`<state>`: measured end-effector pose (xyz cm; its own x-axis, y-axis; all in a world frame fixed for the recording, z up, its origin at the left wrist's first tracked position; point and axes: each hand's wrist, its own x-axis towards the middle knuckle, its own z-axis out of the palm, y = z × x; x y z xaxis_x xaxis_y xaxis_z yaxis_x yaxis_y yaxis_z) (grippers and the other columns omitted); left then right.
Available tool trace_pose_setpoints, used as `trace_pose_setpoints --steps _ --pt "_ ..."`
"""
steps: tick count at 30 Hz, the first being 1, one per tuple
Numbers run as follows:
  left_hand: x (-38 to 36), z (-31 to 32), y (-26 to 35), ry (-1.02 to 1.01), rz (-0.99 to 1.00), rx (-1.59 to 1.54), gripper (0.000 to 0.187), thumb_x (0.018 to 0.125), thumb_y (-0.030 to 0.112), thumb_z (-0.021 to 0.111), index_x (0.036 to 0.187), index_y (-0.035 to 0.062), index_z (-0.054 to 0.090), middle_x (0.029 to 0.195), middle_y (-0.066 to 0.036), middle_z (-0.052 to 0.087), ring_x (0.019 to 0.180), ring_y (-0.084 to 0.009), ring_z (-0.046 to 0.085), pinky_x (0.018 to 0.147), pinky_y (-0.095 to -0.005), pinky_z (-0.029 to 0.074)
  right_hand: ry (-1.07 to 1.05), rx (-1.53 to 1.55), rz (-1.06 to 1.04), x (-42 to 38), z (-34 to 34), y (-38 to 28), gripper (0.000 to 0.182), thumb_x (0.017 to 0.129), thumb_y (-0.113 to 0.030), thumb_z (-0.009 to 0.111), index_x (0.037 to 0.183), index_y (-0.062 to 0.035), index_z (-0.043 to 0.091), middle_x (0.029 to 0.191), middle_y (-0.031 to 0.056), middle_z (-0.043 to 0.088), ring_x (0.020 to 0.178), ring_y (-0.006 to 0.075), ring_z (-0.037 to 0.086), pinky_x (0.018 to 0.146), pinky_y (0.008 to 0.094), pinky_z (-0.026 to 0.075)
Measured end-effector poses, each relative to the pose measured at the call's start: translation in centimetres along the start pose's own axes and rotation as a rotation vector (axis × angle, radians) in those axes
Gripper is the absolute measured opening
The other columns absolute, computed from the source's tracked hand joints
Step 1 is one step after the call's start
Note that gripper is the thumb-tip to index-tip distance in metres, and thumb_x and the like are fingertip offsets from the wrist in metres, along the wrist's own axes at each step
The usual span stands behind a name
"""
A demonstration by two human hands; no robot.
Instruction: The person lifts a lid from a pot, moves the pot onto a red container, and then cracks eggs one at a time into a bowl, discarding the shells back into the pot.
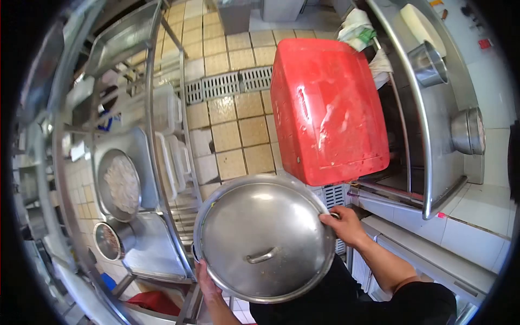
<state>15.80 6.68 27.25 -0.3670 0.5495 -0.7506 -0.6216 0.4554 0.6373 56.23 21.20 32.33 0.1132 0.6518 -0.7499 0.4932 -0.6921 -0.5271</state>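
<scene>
A large round metal pot point(198, 216) is held at waist height in front of my body. Its domed lid point(233, 222) covers it, so the contents are hidden; a small loop handle point(262, 255) sits on the lid. My right hand point(346, 226) is closed on the pot's right side handle, with the thumb near the rim. At the lower left, my left hand point(208, 280) grips the opposite side by its handle, its fingers partly hidden under the pot.
A red plastic bin point(330, 114) stands just ahead. Left is a metal rack point(154, 103) with trays and a bowl of pale food point(122, 184). To the right, a steel counter point(428, 146) holds metal containers point(428, 64). Floor drain grates point(222, 86) cross the tiles point(238, 130).
</scene>
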Motion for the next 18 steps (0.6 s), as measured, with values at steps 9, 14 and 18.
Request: trace_pose_setpoints --steps 9,14,18 --pt "-0.3 23.6 10.9 -0.391 0.259 0.427 0.052 0.092 0.023 0.068 0.136 0.0058 0.045 0.127 -0.009 0.056 0.112 -0.0192 0.057 0.098 -0.0342 0.045 0.341 0.669 -0.127 -1.6 -14.2 0.3 0.029 0.094 -0.028 0.063 0.098 0.0009 0.068 0.090 0.0059 0.068 0.081 0.0131 0.061 0.075 0.0285 0.048" --pt "4.5 38.3 9.7 -0.540 0.277 0.412 0.043 0.086 0.028 0.076 0.112 0.0046 0.051 0.102 -0.007 0.060 0.097 -0.0147 0.057 0.089 -0.0301 0.046 0.522 0.832 -0.166 4.2 -19.8 -0.3 0.035 0.096 -0.033 0.063 0.100 0.0024 0.066 0.092 0.0075 0.068 0.084 0.0156 0.062 0.078 0.0299 0.050" --pt "8.8 45.7 7.7 -0.631 0.272 0.425 0.041 0.085 0.029 0.078 0.104 0.0062 0.050 0.094 -0.004 0.056 0.087 -0.0129 0.055 0.079 -0.0292 0.047 0.543 0.829 -0.214 9.9 -23.6 1.8 0.037 0.097 -0.034 0.062 0.105 0.0018 0.065 0.095 0.0078 0.067 0.088 0.0163 0.062 0.081 0.0299 0.049"
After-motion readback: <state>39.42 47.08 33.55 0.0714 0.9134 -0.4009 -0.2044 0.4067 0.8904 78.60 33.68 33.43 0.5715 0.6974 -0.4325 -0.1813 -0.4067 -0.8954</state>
